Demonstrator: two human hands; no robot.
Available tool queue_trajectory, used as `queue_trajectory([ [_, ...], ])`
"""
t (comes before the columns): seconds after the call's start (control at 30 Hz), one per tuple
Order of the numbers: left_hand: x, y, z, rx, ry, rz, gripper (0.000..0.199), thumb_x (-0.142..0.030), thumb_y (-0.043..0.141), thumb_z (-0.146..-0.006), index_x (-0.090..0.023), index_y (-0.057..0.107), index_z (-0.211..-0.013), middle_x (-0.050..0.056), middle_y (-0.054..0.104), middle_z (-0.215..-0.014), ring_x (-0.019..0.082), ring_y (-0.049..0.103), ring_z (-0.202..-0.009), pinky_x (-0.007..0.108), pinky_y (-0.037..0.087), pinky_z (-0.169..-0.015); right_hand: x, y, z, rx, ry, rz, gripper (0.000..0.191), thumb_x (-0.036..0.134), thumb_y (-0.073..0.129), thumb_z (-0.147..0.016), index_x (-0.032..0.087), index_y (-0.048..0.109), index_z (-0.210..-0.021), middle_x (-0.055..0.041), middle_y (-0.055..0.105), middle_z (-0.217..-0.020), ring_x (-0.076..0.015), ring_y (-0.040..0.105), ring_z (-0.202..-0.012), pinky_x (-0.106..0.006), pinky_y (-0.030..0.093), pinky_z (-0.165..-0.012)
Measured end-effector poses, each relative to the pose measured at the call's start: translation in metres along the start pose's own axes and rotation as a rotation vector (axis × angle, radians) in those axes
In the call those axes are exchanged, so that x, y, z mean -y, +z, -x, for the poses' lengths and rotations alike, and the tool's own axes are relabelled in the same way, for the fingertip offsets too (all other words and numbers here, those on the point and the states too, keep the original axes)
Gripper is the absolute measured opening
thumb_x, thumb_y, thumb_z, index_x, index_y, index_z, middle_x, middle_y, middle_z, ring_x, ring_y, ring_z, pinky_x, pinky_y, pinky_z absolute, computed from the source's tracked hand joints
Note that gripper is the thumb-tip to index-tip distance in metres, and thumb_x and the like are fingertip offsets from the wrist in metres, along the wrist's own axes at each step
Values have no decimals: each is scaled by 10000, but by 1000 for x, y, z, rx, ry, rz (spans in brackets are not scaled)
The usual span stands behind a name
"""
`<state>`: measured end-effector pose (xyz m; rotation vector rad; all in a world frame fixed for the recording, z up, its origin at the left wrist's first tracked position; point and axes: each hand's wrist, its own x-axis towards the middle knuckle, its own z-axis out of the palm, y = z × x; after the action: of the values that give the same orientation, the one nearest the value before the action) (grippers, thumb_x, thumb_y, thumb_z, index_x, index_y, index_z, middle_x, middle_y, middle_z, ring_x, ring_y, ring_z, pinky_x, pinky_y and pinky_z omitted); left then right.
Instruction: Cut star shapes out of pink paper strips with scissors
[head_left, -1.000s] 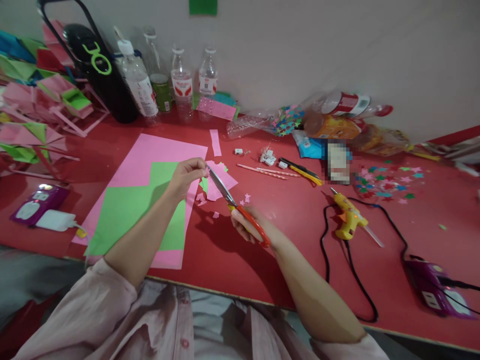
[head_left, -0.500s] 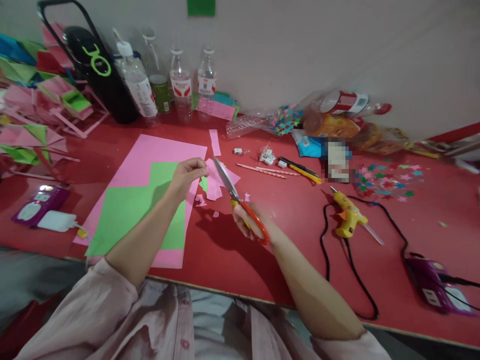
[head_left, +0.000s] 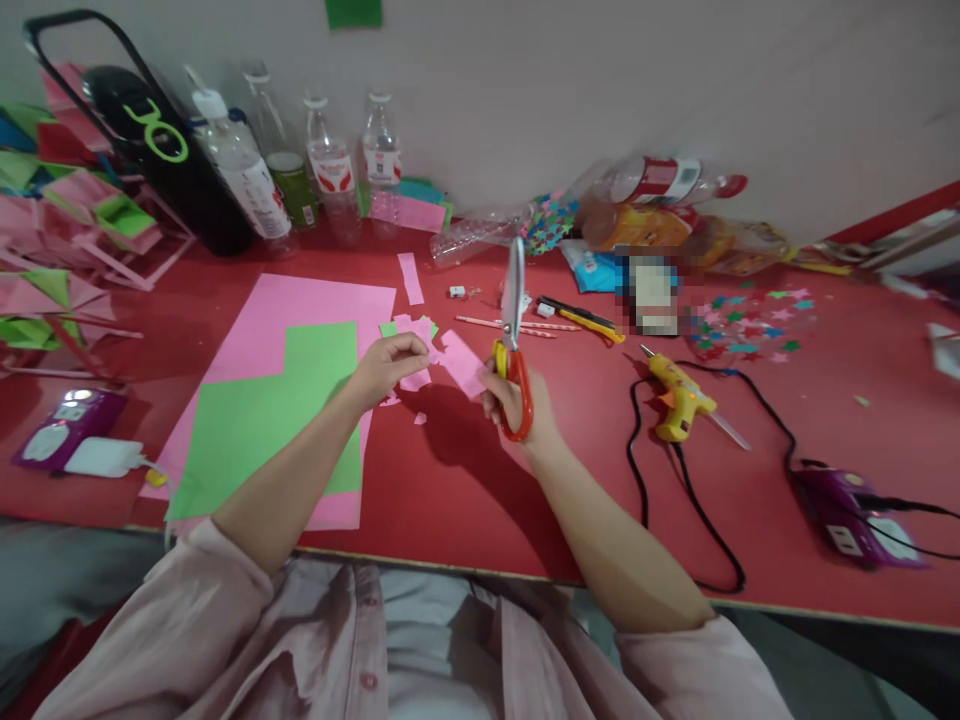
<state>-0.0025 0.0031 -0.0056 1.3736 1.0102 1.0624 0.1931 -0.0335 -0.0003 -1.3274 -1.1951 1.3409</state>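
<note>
My right hand is wrapped round the orange-and-yellow handles of a pair of scissors, whose blades are together and point up toward the wall. Its fingertips also pinch a pink paper piece, which sticks out to the left. My left hand is closed in a pinch at a small pink paper scrap, just left of that piece; the scrap's exact shape is unclear. Beneath and behind the left fingers lie pink and green paper scraps. Left of them, a green sheet rests on a larger pink sheet.
A yellow glue gun and its black cord lie to the right, near a purple power socket. Pencils and a yellow cutter lie ahead. Bottles and a black flask line the wall; paper models stand left.
The scissors have swung from tilting left to upright and shifted right. The right fingers now hold a pink paper piece. The left hand has moved slightly right, and the camera view has shifted.
</note>
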Motion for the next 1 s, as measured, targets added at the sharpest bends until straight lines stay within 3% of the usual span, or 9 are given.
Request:
queue_trajectory([
  [0.07, 4, 0, -1, -15, 62, -130, 139, -265, 616, -722, -178, 559, -631, -11, 547, -678, 117, 489, -673, 278, 396, -692, -1, -5, -3, -125, -61, -52, 248, 376, 616, -747, 223, 423, -717, 90, 438, -432, -56, 373, -328, -199, 273, -341],
  [0.17, 14, 5, -1, 93, 195, -432, 155, -268, 528, -811, -184, 588, -696, 24, 579, -781, 150, 521, -779, 307, 403, -766, -1, -13, -10, -220, -145, -175, 203, 298, 614, -748, 226, 425, -726, 86, 438, -442, -63, 380, -349, -212, 313, -373],
  [0.33, 29, 23, 0, 321, 413, -924, 259, -264, 446, -872, -164, 657, -758, 74, 551, -784, 191, 499, -778, 347, 388, -751, -2, -10, -12, -223, -132, -140, 233, 302, 585, -767, 221, 390, -670, 78, 433, -439, -52, 369, -342, -201, 304, -366],
  [0.5, 29, 29, 1, 358, 450, -1196, 295, -219, 418, -884, -140, 699, -842, 109, 588, -819, 205, 532, -788, 368, 409, -769, -3, -1, -10, -168, -108, -103, 247, 326, 624, -733, 212, 425, -639, 86, 442, -396, -46, 359, -295, -187, 255, -319],
  [0.6, 23, 26, 3, 282, 389, -1093, 295, -224, 424, -879, -132, 698, -935, 107, 614, -839, 205, 563, -838, 369, 431, -816, -3, 0, -10, -164, -106, -117, 207, 305, 615, -741, 211, 450, -659, 87, 457, -395, -55, 365, -286, -196, 250, -314],
  [0.73, 15, 22, 7, 114, 212, -599, 228, -282, 517, -815, -136, 674, -894, 69, 642, -850, 171, 590, -818, 329, 457, -786, -3, 0, -10, -134, -119, -117, 163, 264, 588, -742, 208, 462, -654, 84, 464, -385, -63, 366, -282, -205, 254, -311],
  [0.87, 7, 24, 11, 156, 66, -41, 224, -367, 625, -734, -150, 608, -791, 25, 655, -741, 137, 609, -691, 295, 479, -716, -3, 2, -5, -54, -104, -98, 227, 339, 650, -715, 203, 472, -676, 92, 474, -391, -56, 378, -281, -191, 268, -304],
  [1.0, 4, 31, 14, 144, -78, 59, 235, -374, 663, -718, -148, 599, -723, 14, 658, -650, 122, 613, -597, 273, 493, -639, -4, 4, -1, 43, -64, -54, 261, 389, 650, -732, 197, 477, -692, 80, 520, -429, -51, 407, -297, -180, 282, -310],
])
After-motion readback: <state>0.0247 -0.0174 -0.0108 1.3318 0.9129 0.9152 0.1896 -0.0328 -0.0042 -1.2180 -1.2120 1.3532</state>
